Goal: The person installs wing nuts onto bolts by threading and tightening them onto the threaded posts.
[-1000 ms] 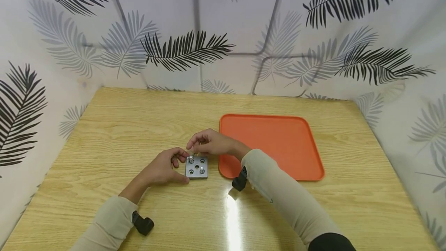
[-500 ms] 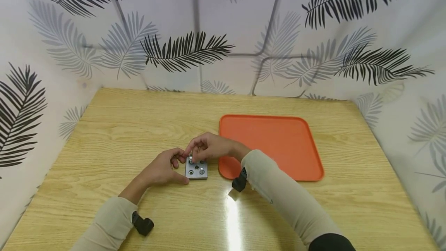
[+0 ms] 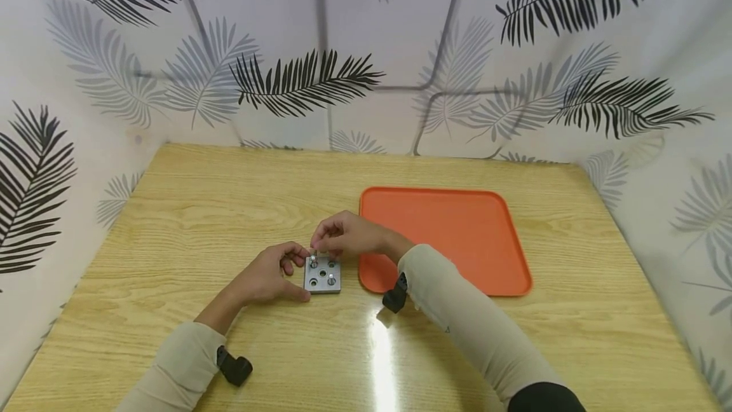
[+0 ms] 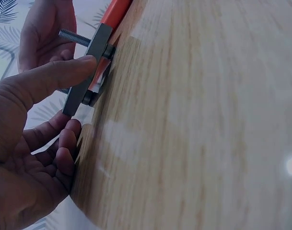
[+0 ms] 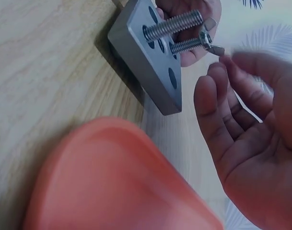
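Note:
My left hand (image 3: pixel 265 277) grips a small square metal block (image 3: pixel 323 283) from its left side, thumb on the near edge and fingers at the far corner. Two threaded bolts stand up through holes in the block; their heads (image 4: pixel 109 51) show beneath it in the left wrist view. A wing nut (image 5: pixel 205 38) sits near the top of one bolt (image 5: pixel 185 46), at the far-left corner. The other bolt (image 5: pixel 177 25) carries no nut. My right hand (image 3: pixel 351 236) hovers over the far side, loosely bent fingertips at one wing of the nut, not closed around it.
An orange tray (image 3: pixel 446 234) lies on the wooden table (image 3: pixel 229 189) just right of the block, beneath my right forearm. A leaf-patterned cloth (image 3: pixel 377 113) hangs behind the table and along its sides.
My right hand came down onto the nut half a second ago and has since drawn back up and slightly right. The left hand and the block have stayed in place.

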### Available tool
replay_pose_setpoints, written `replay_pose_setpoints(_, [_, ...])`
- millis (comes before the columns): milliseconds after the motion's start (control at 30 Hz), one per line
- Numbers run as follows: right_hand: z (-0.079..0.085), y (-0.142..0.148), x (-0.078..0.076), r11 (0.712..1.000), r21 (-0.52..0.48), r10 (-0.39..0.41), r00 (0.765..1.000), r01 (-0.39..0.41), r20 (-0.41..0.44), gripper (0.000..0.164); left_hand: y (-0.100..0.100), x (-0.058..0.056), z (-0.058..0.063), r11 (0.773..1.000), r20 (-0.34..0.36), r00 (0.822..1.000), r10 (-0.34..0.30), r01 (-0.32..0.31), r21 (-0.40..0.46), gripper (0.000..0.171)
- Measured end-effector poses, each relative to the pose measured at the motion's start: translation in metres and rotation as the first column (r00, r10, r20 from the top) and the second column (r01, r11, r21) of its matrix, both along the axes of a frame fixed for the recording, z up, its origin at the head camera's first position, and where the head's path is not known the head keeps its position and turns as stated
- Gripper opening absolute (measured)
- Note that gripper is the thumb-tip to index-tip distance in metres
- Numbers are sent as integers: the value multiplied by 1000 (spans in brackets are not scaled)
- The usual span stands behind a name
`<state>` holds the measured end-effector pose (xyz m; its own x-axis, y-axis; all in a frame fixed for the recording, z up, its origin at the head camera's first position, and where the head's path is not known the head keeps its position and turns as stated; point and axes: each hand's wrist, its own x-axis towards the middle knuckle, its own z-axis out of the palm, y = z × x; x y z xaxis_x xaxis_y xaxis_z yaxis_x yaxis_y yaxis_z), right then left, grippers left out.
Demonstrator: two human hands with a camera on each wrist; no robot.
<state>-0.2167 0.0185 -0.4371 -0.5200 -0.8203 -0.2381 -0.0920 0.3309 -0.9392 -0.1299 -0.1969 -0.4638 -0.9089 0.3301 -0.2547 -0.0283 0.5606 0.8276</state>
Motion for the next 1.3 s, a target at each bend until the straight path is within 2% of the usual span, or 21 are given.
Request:
replay_pose_setpoints(133, [-1, -2, -2, 1000, -2, -17, 1000, 17, -3, 20, -1, 0, 0, 1000, 4, 1000, 5, -5, -2, 64])
replay_pose_setpoints(400, [3, -2, -1, 1000, 22, 17, 1000, -18, 18, 22, -1, 0, 0, 1000, 4, 1000, -4, 4, 6, 64])
replay_pose_setpoints(733, [1, 2, -1, 993, -25, 121, 986, -119, 113, 30, -1, 0, 0, 1000, -13, 1000, -7, 7, -4, 62])
replay_pose_setpoints(867, [-1, 1, -1, 988, -54, 147, 983, -142, 107, 32, 0, 1, 1, 1000, -13, 1000, -7, 7, -10, 62])
replay_pose_setpoints(1000, [-3, 0, 0, 991, -50, 129, 989, -126, 73, 29, 0, 1, 0, 1000, -7, 1000, -3, 2, -9, 62])
replay_pose_setpoints(1300, [-3, -2, 1, 1000, 6, 28, 999, -28, 32, 13, 0, 0, 0, 1000, -1, 1000, -3, 3, 11, 63])
